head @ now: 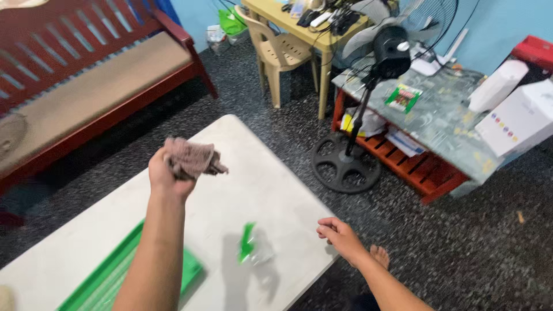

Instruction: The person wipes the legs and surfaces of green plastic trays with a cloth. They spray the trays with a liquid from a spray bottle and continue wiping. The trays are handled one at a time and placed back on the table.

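Left hand point(167, 173) raised above white table point(276, 173), fingers clenched on crumpled brown cloth point(193, 158). Right hand point(340, 235) at table edge, fingers loosely curled, holding nothing. Clear spray bottle point(253, 247) lying between hands, beside green tray point(115, 276).

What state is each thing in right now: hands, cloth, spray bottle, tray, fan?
left hand: raised above the table, closed on the cloth.
brown cloth: bunched up, held in the air.
right hand: empty, fingers curled, at the table's edge.
spray bottle: clear with green trigger, on the white table, untouched; blurred.
green tray: lying flat on the table.
standing fan: upright on the floor; running or not cannot be told.
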